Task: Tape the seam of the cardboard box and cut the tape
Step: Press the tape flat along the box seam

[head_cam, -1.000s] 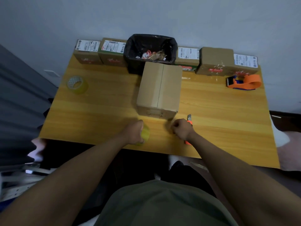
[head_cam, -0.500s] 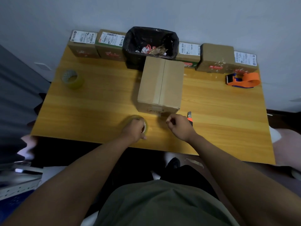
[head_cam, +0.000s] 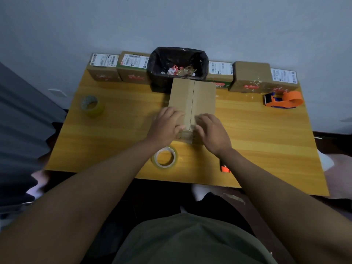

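Up from the tape roll [head_cam: 165, 158] and table [head_cam: 266, 141] since half a second ago, now flat on the box [head_cam: 192, 100] at mid-table: left hand [head_cam: 167, 124] and right hand [head_cam: 212, 130], fingers spread, holding nothing, flanking the seam [head_cam: 192, 105]. Risk: flaps gaping under uneven pressure, tape wrinkling; roll and cutter [head_cam: 224, 168] lying loose nearby.

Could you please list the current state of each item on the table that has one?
Cardboard box: flaps closed, seam visible.
Tape roll: lying flat near the table edge, unheld.
Second tape roll: unheld at far left.
Bin: open, scraps inside.
Orange dispenser: idle.
Left hand: resting on box.
Right hand: resting on box.
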